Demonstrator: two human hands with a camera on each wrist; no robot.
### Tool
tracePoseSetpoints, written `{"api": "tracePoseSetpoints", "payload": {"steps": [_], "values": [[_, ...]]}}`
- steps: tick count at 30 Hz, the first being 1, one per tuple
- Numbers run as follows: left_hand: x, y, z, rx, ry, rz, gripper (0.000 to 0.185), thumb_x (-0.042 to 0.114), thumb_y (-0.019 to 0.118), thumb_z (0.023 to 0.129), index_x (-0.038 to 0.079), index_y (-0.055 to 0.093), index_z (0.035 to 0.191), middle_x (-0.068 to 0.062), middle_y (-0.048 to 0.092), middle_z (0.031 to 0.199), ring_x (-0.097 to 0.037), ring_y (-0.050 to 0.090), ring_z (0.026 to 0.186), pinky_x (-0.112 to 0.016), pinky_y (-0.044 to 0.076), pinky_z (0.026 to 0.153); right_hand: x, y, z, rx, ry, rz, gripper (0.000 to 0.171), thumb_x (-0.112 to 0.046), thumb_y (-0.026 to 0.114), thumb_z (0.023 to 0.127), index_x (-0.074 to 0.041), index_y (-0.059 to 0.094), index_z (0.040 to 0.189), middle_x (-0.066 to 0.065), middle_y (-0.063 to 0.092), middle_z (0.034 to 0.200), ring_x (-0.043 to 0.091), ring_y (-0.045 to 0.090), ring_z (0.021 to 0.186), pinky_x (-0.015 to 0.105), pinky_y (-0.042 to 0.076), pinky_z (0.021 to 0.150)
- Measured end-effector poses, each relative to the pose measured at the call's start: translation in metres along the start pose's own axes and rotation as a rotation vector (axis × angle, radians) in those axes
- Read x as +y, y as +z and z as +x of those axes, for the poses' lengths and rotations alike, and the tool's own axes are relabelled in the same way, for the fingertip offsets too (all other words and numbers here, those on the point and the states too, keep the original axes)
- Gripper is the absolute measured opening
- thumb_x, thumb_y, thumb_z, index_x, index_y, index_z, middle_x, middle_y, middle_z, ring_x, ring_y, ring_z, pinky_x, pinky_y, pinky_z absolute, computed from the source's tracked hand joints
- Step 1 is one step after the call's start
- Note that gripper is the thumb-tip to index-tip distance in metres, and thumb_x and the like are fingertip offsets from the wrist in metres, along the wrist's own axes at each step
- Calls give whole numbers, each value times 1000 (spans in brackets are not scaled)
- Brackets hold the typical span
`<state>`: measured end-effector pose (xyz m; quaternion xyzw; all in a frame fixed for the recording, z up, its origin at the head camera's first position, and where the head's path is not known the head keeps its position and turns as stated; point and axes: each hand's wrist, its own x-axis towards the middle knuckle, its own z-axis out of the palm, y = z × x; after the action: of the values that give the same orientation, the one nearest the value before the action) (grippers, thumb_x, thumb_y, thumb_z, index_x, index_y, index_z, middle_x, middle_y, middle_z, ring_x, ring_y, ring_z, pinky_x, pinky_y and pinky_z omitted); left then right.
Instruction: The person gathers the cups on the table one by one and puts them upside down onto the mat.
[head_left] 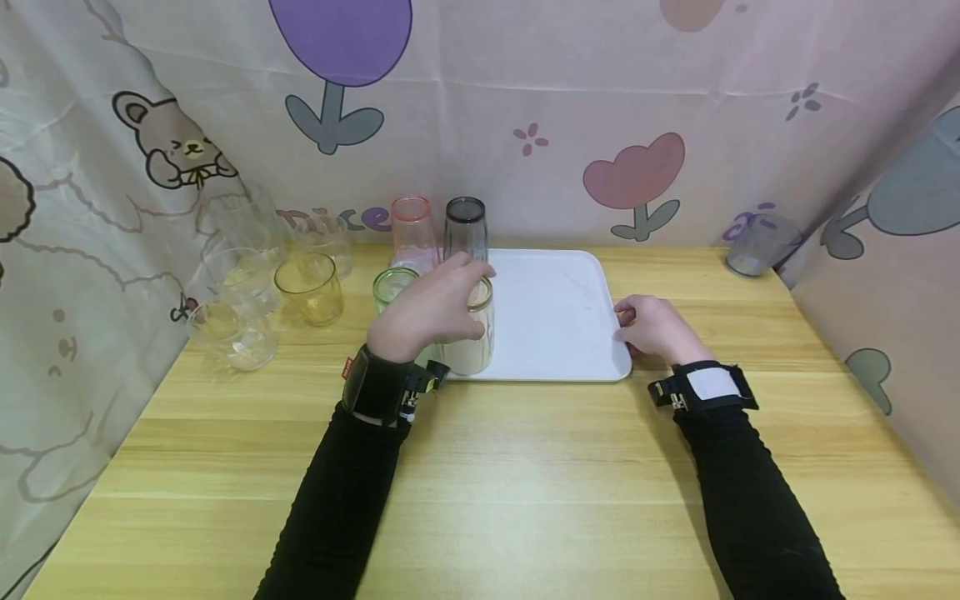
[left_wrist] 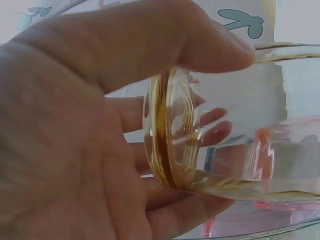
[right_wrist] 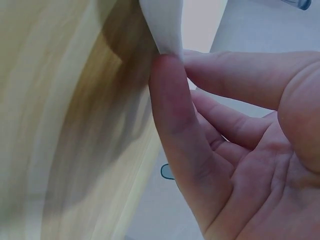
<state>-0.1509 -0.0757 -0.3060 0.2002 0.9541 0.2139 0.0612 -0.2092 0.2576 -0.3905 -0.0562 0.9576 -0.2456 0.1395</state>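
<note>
My left hand [head_left: 431,308] holds a clear glass tumbler with an amber tint [head_left: 472,354] on the left part of a white tray [head_left: 551,308]. In the left wrist view, the thumb lies along one side of this tumbler [left_wrist: 167,130] and the fingers are behind it, seen through the glass. Close by stand a green-tinted glass [head_left: 392,283], partly hidden by the hand, a pink glass [head_left: 415,242] and a dark grey glass [head_left: 466,229]. My right hand [head_left: 658,329] pinches the tray's right edge [right_wrist: 167,25] between thumb and forefinger.
Left of the tray stand a yellow glass [head_left: 311,292] and several clear glasses [head_left: 243,337] by the curtain. A bluish glass [head_left: 761,246] leans at the back right corner. Printed curtain [head_left: 517,100] borders the wooden table [head_left: 525,467] at the back and sides.
</note>
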Motion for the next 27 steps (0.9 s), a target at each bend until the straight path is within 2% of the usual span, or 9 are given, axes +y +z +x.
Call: {"api": "tracePoseSetpoints", "payload": {"steps": [9, 19, 23, 27], "values": [[3, 0, -1, -16, -9, 6, 76, 5, 74, 79, 9, 50, 151, -12, 50, 146, -25, 48, 130, -43, 49, 105, 0, -1, 0, -3, -4, -15, 47, -3, 68, 95, 14, 54, 137, 28, 62, 119, 33, 64, 94, 37, 56, 76], [4, 0, -1, 16, 45, 19, 64, 11, 68, 87, 6, 52, 149, -13, 52, 142, -24, 50, 124, -40, 48, 105, 0, 0, 0, 3, -9, -19, 47, -3, 68, 95, 14, 54, 137, 28, 63, 118, 33, 64, 93, 36, 57, 75], [6, 1, 1, 112, 117, 12, 56, 11, 66, 91, 6, 55, 145, -12, 53, 142, -25, 51, 124, -39, 47, 106, 0, 0, 0, 3, -5, -19, 47, -3, 69, 95, 14, 54, 137, 28, 63, 118, 32, 64, 93, 35, 56, 74], [12, 5, 5, 291, 236, 3, 45, 12, 66, 93, 6, 60, 137, -9, 57, 138, -25, 54, 124, -38, 49, 102, 0, 0, 0, -1, 2, -19, 48, -4, 69, 95, 13, 54, 137, 28, 62, 119, 32, 64, 92, 35, 56, 73]]}}
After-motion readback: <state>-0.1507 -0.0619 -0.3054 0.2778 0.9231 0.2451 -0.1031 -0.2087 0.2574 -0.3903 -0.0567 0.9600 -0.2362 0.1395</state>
